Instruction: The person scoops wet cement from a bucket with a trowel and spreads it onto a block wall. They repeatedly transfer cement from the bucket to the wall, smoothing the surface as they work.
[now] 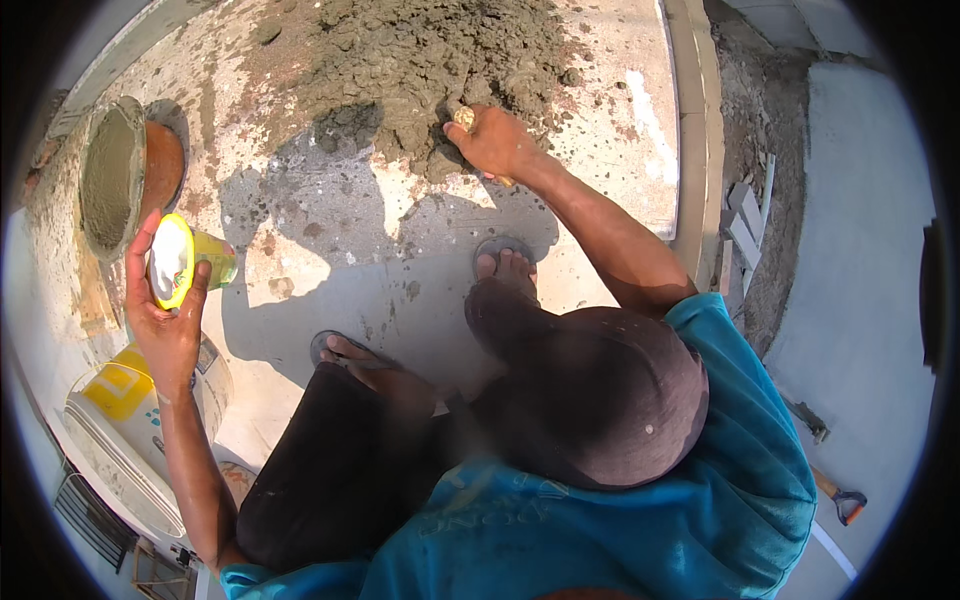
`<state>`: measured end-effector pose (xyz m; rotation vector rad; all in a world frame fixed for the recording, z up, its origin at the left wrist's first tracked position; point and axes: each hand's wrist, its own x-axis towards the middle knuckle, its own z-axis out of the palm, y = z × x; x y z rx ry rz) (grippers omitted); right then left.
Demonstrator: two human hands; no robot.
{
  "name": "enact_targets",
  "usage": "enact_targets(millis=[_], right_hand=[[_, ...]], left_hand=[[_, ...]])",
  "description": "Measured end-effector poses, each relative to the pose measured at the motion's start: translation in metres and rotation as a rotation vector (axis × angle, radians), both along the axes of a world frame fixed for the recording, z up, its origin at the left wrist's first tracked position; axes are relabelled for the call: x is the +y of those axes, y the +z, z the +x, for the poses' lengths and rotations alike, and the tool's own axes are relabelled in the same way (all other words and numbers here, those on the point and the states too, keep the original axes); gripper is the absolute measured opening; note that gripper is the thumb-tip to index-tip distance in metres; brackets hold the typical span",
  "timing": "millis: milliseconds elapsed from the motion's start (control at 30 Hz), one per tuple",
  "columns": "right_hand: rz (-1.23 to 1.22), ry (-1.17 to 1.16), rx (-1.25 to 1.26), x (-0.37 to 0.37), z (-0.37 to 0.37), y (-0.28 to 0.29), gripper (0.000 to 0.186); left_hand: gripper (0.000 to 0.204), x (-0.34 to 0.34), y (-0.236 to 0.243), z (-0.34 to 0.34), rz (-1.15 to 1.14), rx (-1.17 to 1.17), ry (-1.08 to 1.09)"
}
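Far left, an orange bucket (164, 168) of grey mix (110, 185); near it, our left grip (165, 330) clasps a yellow-rimmed tub (212, 256); and over right, we have our right grip (497, 143) closed round a tool handle (464, 117) at the mortar heap (430, 60)!

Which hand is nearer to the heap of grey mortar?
Right. The right hand is at the lower edge of the heap, gripping a handle; the left hand is farther, left of it, holding a tub.
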<state>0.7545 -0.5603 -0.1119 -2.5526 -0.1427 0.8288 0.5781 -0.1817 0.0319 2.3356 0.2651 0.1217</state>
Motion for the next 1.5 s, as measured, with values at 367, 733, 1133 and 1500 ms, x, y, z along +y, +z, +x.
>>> enact_targets(millis=[367,733,1133,1500], right_hand=[[-0.024,0.043,0.06,0.019,0.004,0.009,0.069],[-0.138,0.07,-0.04,-0.016,0.005,0.03,0.066],[0.711,-0.839,0.486,-0.065,-0.035,-0.025,0.037],[-0.027,-0.057,-0.208,-0.05,0.019,0.045,0.075]], left_hand=[[0.083,-0.008,-0.007,0.022,-0.088,-0.123,-0.014],[0.086,-0.125,-0.063,0.173,0.481,-0.109,-0.446],[0.089,-0.175,0.002,0.213,0.401,0.041,-0.35],[0.057,0.163,0.165,-0.067,0.545,-0.101,0.586]])
